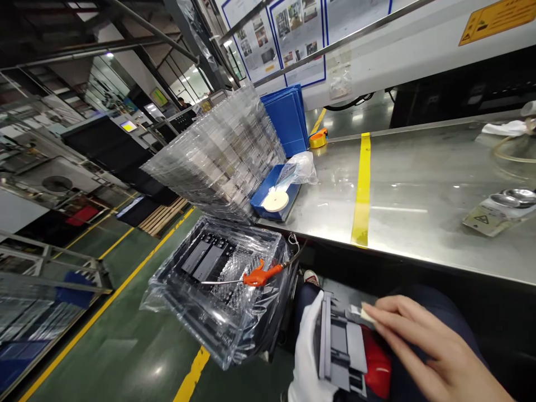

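My left hand (307,352), in a white glove, grips a grey plastic moulded part (341,349) on my lap, below the table's edge. My bare right hand (422,346) lies over the part's right side, its fingers stretched out and pinching a small white piece (363,312) against the part's top. Something red (379,365) shows under the part. To the left, a clear plastic tray in a bag (218,293) holds dark parts, with an orange air blow gun (259,276) lying across it.
A steel table (419,190) with a yellow stripe (362,190) runs ahead. On its left end stand a tall stack of clear trays (221,151), a blue bin (272,195) and blue sheets (288,120). Green floor with yellow lines lies on the left.
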Demonstrator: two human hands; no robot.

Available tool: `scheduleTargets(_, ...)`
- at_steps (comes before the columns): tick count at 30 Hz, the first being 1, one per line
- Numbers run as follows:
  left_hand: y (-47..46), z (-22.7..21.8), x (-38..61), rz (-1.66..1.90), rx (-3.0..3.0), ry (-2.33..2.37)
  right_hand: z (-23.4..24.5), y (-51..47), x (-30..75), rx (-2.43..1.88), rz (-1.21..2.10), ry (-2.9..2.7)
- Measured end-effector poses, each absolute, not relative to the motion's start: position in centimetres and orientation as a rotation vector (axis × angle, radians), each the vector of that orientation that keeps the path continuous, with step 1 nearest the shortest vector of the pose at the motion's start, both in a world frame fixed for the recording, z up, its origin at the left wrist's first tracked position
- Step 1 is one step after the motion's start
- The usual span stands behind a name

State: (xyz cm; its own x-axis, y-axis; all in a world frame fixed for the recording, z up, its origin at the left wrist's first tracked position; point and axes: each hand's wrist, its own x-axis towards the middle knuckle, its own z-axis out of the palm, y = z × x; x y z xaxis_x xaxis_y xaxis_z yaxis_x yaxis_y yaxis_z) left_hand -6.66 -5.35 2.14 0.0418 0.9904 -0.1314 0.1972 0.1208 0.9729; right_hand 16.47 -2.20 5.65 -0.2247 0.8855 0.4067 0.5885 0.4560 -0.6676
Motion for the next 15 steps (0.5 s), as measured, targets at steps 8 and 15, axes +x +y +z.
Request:
scheduleTargets(8, -5.3, 2.6, -7.2, 0.885, 1.487, 1.603, 6.2, -2.2, 16.8, -1.208, 0.413, -1.935)
scheduleTargets(15, -4.4, 3.6, -7.0, 0.824, 1.477, 1.483, 5.5, -1.5, 17.3, -1.382, 1.385, -1.548)
